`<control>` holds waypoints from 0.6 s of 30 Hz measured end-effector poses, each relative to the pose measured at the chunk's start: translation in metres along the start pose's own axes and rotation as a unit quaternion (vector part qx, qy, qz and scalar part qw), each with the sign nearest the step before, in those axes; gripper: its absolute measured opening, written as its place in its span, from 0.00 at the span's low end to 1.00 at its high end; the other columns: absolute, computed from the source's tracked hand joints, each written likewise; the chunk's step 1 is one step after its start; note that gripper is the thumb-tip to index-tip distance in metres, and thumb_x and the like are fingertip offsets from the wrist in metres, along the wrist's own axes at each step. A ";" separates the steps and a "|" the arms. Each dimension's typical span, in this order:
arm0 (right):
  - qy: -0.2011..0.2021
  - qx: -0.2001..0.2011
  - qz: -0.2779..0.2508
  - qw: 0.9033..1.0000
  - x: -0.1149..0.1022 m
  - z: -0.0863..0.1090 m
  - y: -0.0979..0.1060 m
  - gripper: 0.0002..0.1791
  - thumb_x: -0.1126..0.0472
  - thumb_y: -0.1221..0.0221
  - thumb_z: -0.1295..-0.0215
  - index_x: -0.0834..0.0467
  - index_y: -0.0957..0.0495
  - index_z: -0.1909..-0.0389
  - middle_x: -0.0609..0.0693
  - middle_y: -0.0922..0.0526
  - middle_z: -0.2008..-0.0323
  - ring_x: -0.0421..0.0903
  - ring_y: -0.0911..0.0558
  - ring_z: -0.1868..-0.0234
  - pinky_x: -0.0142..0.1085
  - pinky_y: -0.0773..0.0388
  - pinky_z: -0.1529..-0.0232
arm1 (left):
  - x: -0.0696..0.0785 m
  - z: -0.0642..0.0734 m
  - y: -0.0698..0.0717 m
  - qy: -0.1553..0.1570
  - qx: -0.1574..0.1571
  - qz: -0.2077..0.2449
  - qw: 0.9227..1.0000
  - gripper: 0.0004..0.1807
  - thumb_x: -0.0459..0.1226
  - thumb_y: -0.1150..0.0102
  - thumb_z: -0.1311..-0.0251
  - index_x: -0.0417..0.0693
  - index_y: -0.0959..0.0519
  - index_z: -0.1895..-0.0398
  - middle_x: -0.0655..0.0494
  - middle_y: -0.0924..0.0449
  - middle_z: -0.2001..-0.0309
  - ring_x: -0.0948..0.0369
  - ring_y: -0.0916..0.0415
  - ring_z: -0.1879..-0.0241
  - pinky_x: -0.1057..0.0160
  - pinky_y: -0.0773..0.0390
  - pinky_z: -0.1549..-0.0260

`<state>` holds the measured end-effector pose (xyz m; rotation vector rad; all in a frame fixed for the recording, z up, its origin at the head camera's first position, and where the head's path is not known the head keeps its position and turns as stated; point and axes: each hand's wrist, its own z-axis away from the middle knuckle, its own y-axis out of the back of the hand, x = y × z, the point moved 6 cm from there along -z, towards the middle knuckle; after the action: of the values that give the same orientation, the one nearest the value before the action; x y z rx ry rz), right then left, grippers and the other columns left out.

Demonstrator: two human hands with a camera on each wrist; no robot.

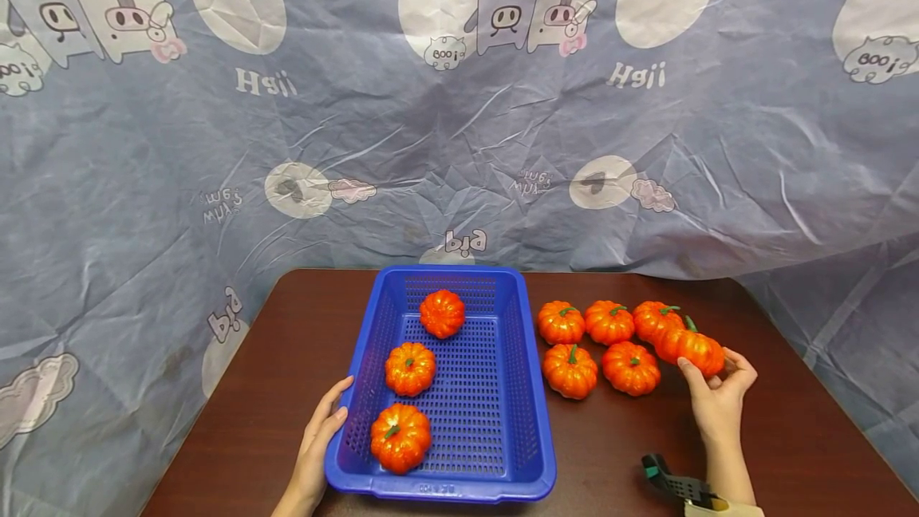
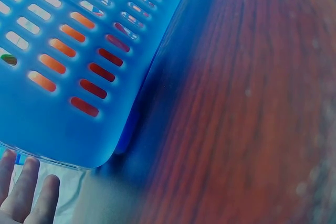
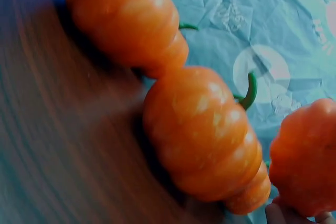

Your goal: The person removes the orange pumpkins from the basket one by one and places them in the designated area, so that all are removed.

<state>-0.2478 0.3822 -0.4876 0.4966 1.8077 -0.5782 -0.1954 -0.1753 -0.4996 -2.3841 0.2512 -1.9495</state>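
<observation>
Currently, your right hand (image 1: 720, 397) pinches a pumpkin (image 1: 692, 351) near five others (image 1: 632, 369) on the counter (image 1: 797, 429), while your left hand (image 1: 319, 433), fingers fairly straight, touches the basket (image 1: 445, 488) with three pumpkins (image 1: 410, 369) inside.

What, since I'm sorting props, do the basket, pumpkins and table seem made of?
Basket: likely molded plastic, slightly shiny; uniform blue, regular slots. Pumpkins: perhaps plastic or coated foam, glossy; bright highlights. Table: wood or wood-look laminate, unclear which, fairly low sheen; streaky brown grain.
</observation>
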 end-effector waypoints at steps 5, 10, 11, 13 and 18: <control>-0.076 -0.001 0.060 0.995 0.014 -0.001 0.007 0.40 0.73 0.34 0.50 0.46 0.49 0.45 0.42 0.46 0.53 0.36 0.30 0.62 0.17 0.32 0.68 | 0.000 0.001 -0.001 -0.004 -0.010 0.010 1.000 0.24 0.36 0.66 0.29 0.40 0.44 0.32 0.52 0.37 0.37 0.60 0.32 0.43 0.62 0.27 0.50; -0.105 -0.005 0.097 0.990 0.026 -0.001 0.014 0.42 0.72 0.31 0.54 0.41 0.49 0.50 0.40 0.47 0.53 0.34 0.30 0.60 0.16 0.32 0.68 | 0.000 0.001 -0.001 -0.006 -0.015 0.014 1.000 0.24 0.35 0.66 0.29 0.39 0.44 0.31 0.53 0.37 0.37 0.60 0.32 0.43 0.62 0.27 0.50; -0.102 -0.006 0.112 0.988 0.027 -0.001 0.016 0.42 0.72 0.31 0.54 0.41 0.49 0.50 0.39 0.47 0.53 0.34 0.31 0.60 0.16 0.33 0.67 | 0.000 0.001 -0.001 -0.005 -0.014 0.014 1.000 0.24 0.36 0.66 0.29 0.39 0.44 0.31 0.53 0.37 0.38 0.60 0.31 0.43 0.61 0.27 0.50; -0.096 -0.010 0.139 0.986 0.030 -0.001 0.017 0.43 0.71 0.31 0.54 0.41 0.50 0.49 0.39 0.47 0.52 0.36 0.31 0.55 0.16 0.34 0.63 | -0.001 0.001 -0.001 -0.001 -0.012 0.013 1.000 0.24 0.36 0.66 0.29 0.40 0.44 0.31 0.53 0.36 0.38 0.59 0.31 0.43 0.61 0.27 0.51; -0.089 -0.006 0.175 0.980 0.037 -0.001 0.021 0.45 0.71 0.30 0.55 0.43 0.50 0.45 0.36 0.45 0.52 0.47 0.36 0.40 0.18 0.37 0.53 | -0.001 0.000 0.000 0.002 -0.007 0.007 1.000 0.24 0.36 0.65 0.29 0.41 0.44 0.32 0.52 0.37 0.37 0.60 0.32 0.43 0.61 0.27 0.51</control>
<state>-0.2474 0.4012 -0.5260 0.7146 1.5079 -0.3559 -0.1952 -0.1753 -0.5006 -2.3805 0.2814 -1.9517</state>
